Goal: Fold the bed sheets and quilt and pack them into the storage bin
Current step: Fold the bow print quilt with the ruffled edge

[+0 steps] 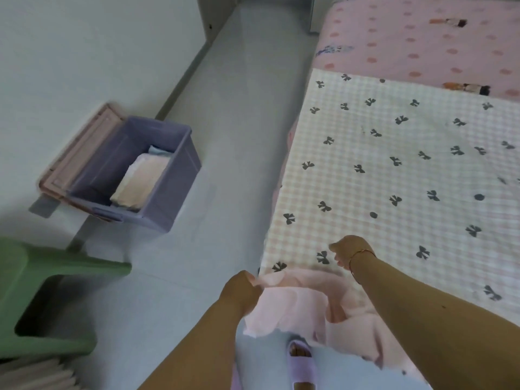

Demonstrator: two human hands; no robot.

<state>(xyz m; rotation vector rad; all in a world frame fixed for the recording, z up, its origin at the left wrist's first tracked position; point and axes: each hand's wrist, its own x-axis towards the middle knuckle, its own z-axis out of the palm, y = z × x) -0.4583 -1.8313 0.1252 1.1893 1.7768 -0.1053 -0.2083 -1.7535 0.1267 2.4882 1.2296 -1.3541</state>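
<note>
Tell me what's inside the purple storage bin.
The purple storage bin holds a folded pale pink-and-white bedding stack, with a light blue folded piece behind it. Anything beneath them is hidden.

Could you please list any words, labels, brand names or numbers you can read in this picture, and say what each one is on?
None: no readable text shows in this view.
The checked sheet carries only bow and dot prints.
The pink sheet has small picture motifs, too blurred to tell if any hold letters.
The purple storage bin and green stool show no label.
</note>
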